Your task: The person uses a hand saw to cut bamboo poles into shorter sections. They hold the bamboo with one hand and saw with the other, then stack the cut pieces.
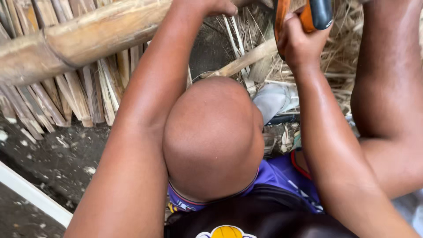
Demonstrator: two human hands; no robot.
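A thick bamboo pole (79,42) runs across the top left of the view, slanting up toward the right, and it is the biggest thing in reach. Beneath and behind it a heap of split bamboo slats (66,97) fans out over the dark dirt ground (53,163), with dry straw and thinner sticks (246,59) strewn to the right. The person's bent bare knee fills the middle, above purple shorts (282,174). The left hand (211,6) lies on the pole at the top edge, fingers curled over it in a firm hold, though part of the hand is cut off by the frame. The right hand (299,44) is clamped around the handle of an orange and black tool (308,15), held close to the pole near the top right; the working end of the tool is out of view, so its kind cannot be told. A white strip (31,194) crosses the lower left corner.
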